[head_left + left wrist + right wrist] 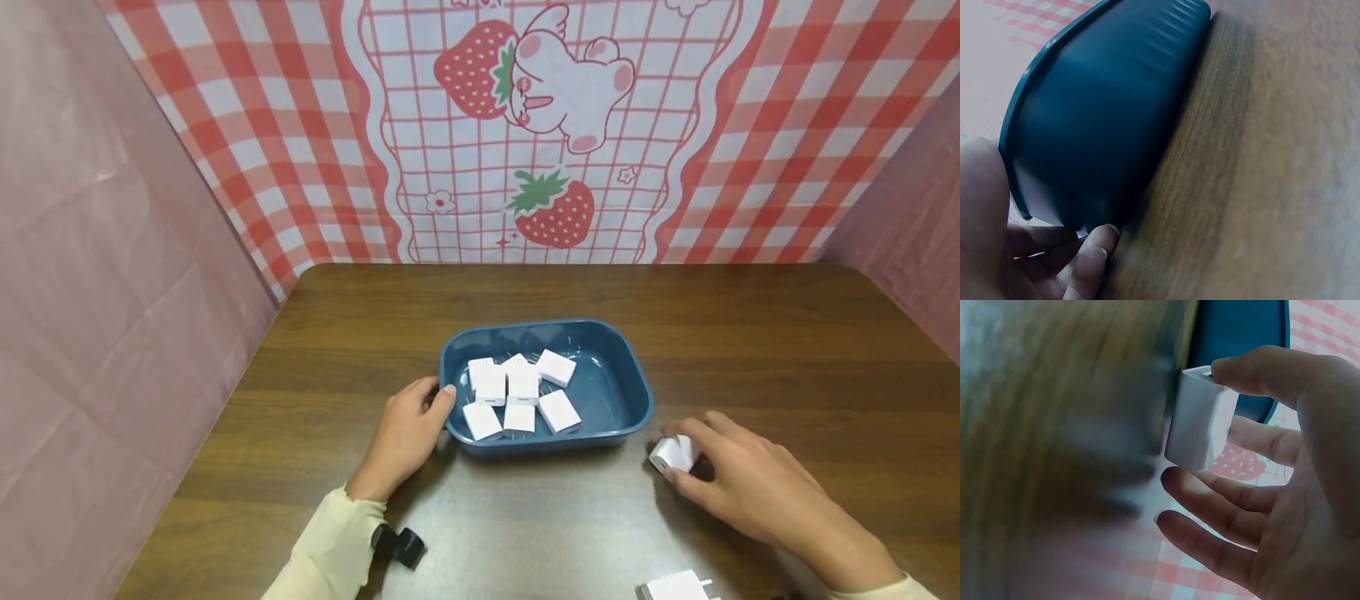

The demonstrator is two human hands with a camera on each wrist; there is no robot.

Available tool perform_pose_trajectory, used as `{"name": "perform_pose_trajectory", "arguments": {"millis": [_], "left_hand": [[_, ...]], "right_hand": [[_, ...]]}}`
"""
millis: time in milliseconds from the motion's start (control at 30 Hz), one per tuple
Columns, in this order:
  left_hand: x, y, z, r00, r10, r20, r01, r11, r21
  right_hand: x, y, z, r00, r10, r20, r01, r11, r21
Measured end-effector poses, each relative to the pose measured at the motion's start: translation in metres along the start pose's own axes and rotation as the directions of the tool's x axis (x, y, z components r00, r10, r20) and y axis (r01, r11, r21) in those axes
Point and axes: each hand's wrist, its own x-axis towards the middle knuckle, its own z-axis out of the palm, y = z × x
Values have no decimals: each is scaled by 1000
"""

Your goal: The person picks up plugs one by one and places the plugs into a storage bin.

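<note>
A blue plastic bin stands on the table with several white charger plugs inside, mostly toward its left half. My left hand holds the bin's left end, thumb at the rim and fingers beneath the outer wall, as the left wrist view shows. Off the bin's front right corner, my right hand pinches a white charger plug between thumb and fingers. The plug is close over the table in the right wrist view, its port end toward the thumb. Another white charger plug with metal prongs lies at the near edge of the view.
The brown wooden table runs back to a red checked cloth with strawberries. Pink fabric hangs on both sides. A black strap piece sits on the left wrist.
</note>
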Motion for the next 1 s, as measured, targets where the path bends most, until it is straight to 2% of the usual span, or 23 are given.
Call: {"name": "perform_pose_trajectory", "arguments": {"millis": [133,367,767,867,1000], "left_hand": [[-1,0,0,1000,-2,4,2,1000,4],[0,-1,1,1000,-3,0,3,1000,5],[0,0,0,1000,0,0,0,1000,7],[1,0,0,1000,8,1,-8,1000,9],[1,0,0,1000,10,2,-10,1000,12]], "right_hand": [[-1,3,0,997,-24,-70,27,999,30],[-1,8,-1,980,-59,-192,73,995,65],[1,7,-8,956,-77,-284,110,989,102],[2,6,-8,940,-93,-327,143,981,131],[5,5,-8,907,-129,-401,218,958,186]]}}
